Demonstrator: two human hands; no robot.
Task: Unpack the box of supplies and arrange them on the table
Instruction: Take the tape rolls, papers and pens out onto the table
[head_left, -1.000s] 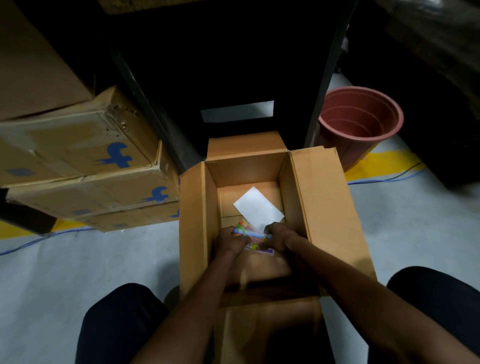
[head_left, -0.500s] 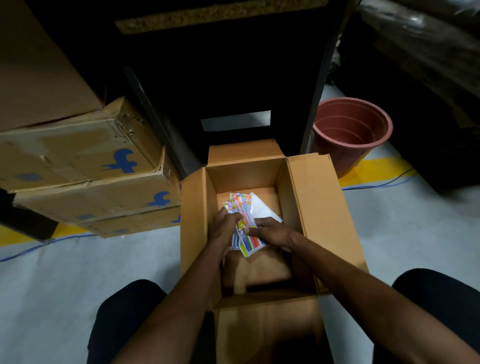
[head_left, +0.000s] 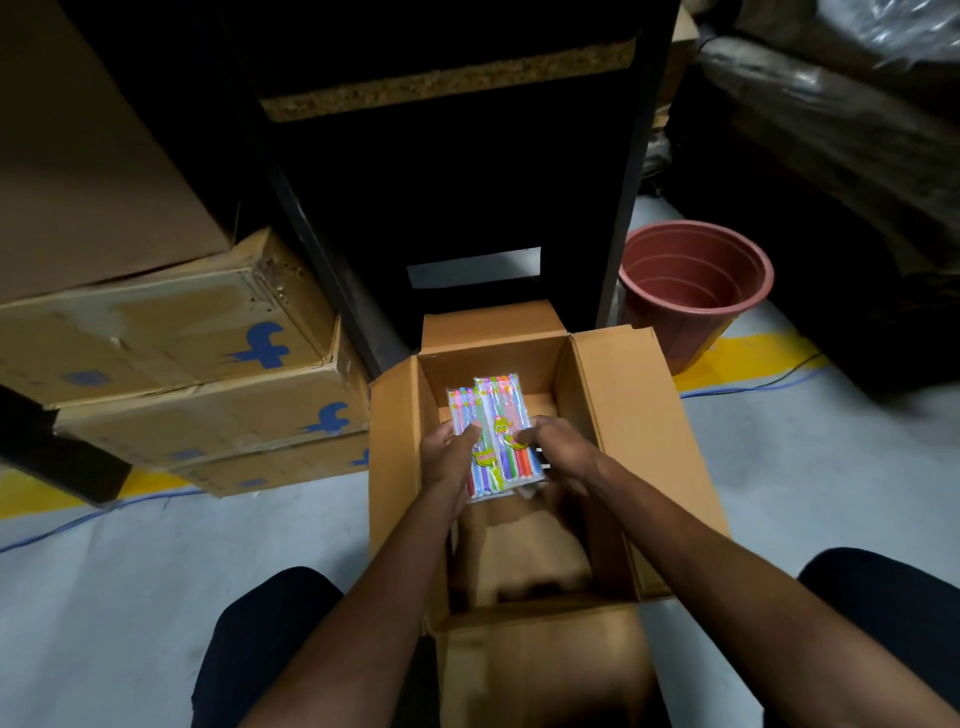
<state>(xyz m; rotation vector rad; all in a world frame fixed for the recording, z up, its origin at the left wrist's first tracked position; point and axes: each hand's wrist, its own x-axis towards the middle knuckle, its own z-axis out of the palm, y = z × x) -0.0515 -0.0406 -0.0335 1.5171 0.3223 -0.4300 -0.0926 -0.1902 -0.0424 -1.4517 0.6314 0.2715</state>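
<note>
On the grey floor (head_left: 130, 587), an open cardboard box (head_left: 631, 415) is sitting between the person's knees. The left hand (head_left: 451, 453) and the right hand (head_left: 558, 451) are gripping clear packets of coloured pens (head_left: 493, 431) above it.

A single head view looks forward and steeply down from above the person's lap. The open cardboard box (head_left: 524, 467) sits close below at centre, both forearms entering from 6 o'clock and the knees at the lower corners. Wide-angle bending curves the edges. Stacked cartons (head_left: 171, 364) lie toward 9 o'clock, a red pot (head_left: 696, 280) toward 2 o'clock, a dark shelf frame (head_left: 457, 182) toward 12 o'clock.
</note>
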